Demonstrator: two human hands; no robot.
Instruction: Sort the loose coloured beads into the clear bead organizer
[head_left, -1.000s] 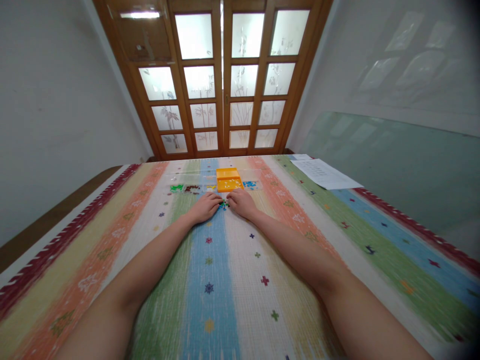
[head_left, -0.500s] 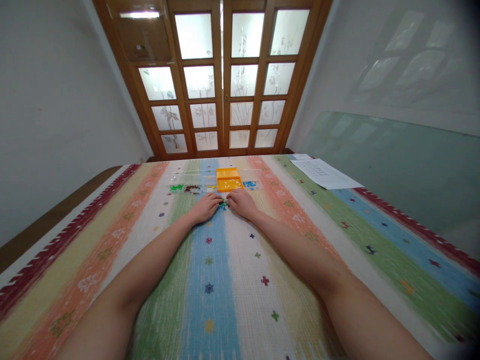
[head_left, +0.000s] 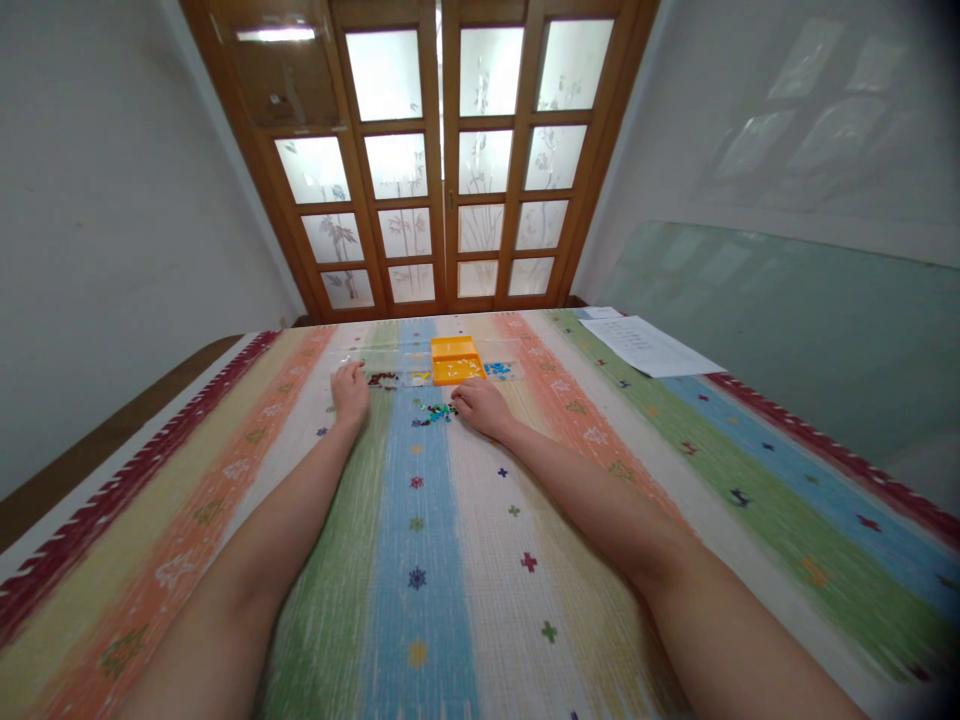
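Observation:
My left hand [head_left: 350, 394] is over the left end of a row of clear boxes, its fingers bent together and covering the green pieces there. Whatever it pinches is too small to make out. On the cloth my right hand [head_left: 484, 407] rests with curled fingers at the right edge of a loose pile of tiny green, blue and dark pieces [head_left: 438, 413]. Its fingertips are closed, and I cannot tell what is in them. Just beyond it stands an orange box [head_left: 458, 373] with its lid up and pale pieces inside.
Brown pieces [head_left: 383, 380], yellow pieces [head_left: 421, 377] and blue pieces [head_left: 498, 369] lie in clear boxes beside the orange one. A striped cloth [head_left: 420, 620] covers the table. Printed paper [head_left: 651, 346] lies at the far right, and a wooden door [head_left: 448, 200] is behind.
My left hand has moved left from the loose pile to the green pieces' box, uncovering more of the pile. My right hand has stayed in place.

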